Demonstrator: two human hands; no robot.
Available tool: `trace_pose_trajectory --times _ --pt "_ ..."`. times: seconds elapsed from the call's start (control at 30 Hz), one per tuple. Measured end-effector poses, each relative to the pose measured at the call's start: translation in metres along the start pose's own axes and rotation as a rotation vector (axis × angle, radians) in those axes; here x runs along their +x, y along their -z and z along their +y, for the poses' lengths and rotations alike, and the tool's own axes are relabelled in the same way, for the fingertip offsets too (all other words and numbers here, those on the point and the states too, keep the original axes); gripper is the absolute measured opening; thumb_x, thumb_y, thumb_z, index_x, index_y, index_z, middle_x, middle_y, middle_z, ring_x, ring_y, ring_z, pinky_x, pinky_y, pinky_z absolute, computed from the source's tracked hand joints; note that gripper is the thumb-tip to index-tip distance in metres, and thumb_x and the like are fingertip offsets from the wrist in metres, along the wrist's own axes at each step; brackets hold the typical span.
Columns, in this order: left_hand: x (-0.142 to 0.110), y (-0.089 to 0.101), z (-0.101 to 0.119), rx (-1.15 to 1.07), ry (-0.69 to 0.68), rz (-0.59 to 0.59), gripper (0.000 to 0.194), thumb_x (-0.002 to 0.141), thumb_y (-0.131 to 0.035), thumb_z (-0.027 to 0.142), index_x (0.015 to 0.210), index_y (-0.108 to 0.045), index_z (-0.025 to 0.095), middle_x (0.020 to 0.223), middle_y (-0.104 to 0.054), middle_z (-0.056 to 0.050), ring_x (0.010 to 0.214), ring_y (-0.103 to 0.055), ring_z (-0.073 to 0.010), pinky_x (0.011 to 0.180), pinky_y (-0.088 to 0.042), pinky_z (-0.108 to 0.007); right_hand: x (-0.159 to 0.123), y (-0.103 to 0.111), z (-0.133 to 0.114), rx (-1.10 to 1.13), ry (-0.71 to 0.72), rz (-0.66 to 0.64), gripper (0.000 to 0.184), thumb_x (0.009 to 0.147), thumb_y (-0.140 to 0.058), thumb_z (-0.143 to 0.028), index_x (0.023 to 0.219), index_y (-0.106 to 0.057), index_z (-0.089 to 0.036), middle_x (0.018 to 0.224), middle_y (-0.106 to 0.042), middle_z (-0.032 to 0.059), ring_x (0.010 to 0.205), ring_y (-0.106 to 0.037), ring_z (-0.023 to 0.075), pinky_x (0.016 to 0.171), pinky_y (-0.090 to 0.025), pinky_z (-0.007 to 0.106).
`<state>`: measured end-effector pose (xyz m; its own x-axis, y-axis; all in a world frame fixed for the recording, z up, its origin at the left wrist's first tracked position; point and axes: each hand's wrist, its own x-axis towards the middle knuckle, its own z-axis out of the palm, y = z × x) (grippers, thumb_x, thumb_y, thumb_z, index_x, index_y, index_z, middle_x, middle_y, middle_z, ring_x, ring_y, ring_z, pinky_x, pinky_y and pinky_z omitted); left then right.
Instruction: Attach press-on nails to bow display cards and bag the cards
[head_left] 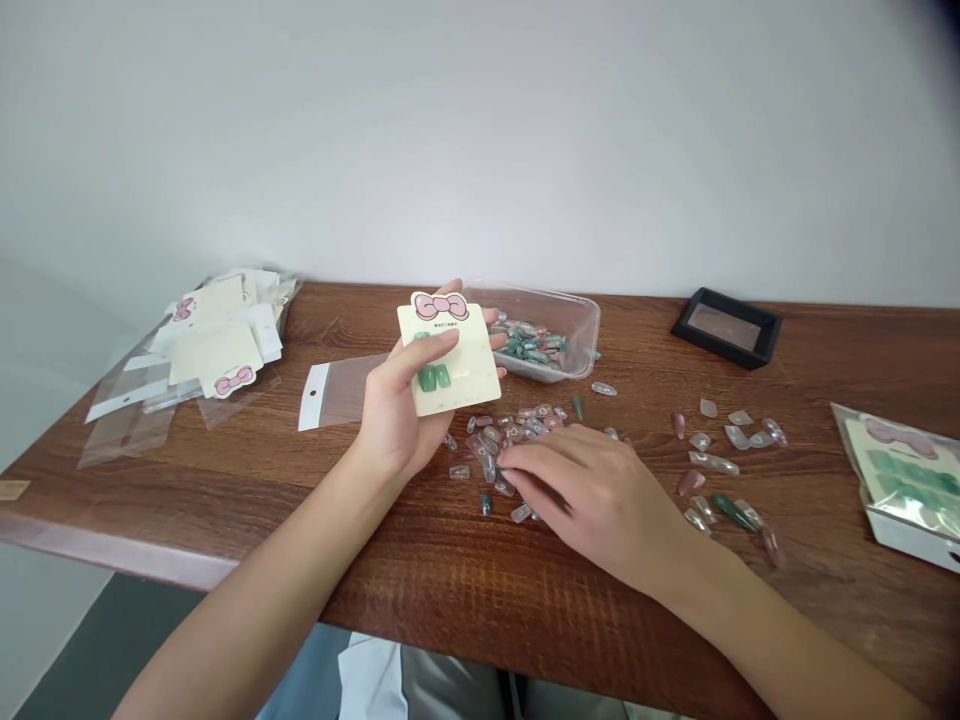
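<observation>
My left hand [409,400] is closed on a cream card [469,365] with a pink bow at its top, the thumb across its face. A few green press-on nails [427,378] sit on the card's left side, partly under the thumb. My right hand [600,490] is down at a loose pile of press-on nails [517,430], mostly clear and pink. Its thumb and index finger are close together among them; anything pinched there is too small to make out.
A clear plastic tub [581,325] of nails stands behind the pile. Left are a clear sleeve [349,390] and stacked cards [217,350]. Right are a black frame [727,328], scattered nails [712,463] and a bagged card with green nails [904,470]. The table's front edge is near.
</observation>
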<state>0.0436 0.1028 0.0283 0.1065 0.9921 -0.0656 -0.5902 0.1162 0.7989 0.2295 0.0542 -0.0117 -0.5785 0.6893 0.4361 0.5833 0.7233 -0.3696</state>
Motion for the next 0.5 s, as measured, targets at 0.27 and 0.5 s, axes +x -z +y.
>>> trace_pose_trajectory --times 0.27,0.5 --pt "0.001 0.004 -0.003 -0.01 -0.011 -0.04 0.065 0.086 -0.061 0.019 0.15 -0.047 0.023 0.122 -0.074 -0.008 0.122 -0.064 -0.0341 0.095 -0.057 -0.046 -0.004 -0.013 -0.018 0.039 0.191 -0.032 0.022 0.1 -0.05 -0.007 0.089 -0.067 -0.018 0.085 -0.077 0.003 0.077 -0.071 0.0156 0.072 -0.052 0.03" --pt "0.002 0.006 -0.005 -0.028 -0.011 -0.07 0.072 0.086 -0.063 0.02 0.155 -0.04 0.023 0.129 -0.071 -0.01 0.124 -0.062 -0.037 0.099 -0.055 -0.051 -0.006 -0.025 -0.021 0.024 0.341 -0.062 0.026 0.1 -0.047 -0.006 0.089 -0.069 -0.016 0.102 -0.078 0.0051 0.09 -0.07 0.0177 0.092 -0.05 0.036"
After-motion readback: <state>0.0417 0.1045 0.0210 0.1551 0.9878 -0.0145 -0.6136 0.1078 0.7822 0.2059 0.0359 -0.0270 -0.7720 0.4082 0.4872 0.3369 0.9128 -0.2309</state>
